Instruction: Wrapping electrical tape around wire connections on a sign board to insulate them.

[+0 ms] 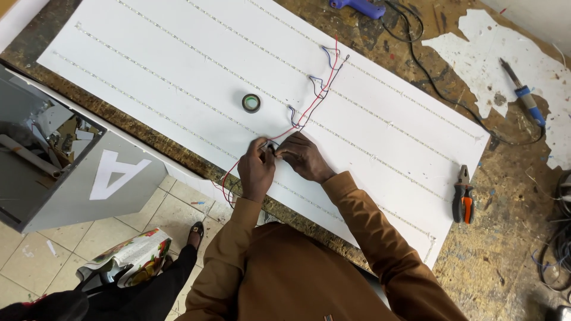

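Left hand [256, 168] and right hand [303, 156] pinch the red and black wire ends [270, 145] between fingertips, over the white panel [178, 65]. Best kept short and taut; tape roll [251, 103] lies just beyond the grip.

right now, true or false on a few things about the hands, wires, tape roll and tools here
1. Both hands, left hand and right hand, meet at the red and black wires on the white panel. True.
2. The tape roll sits in the left hand. False: it lies on the panel, apart from both hands.
3. The pliers lie on the panel's right end. True.
4. The soldering iron is held in the right hand. False: it lies on the bench at the far right.
5. The glue gun lies beside the pliers. False: it lies at the top edge, beyond the panel.
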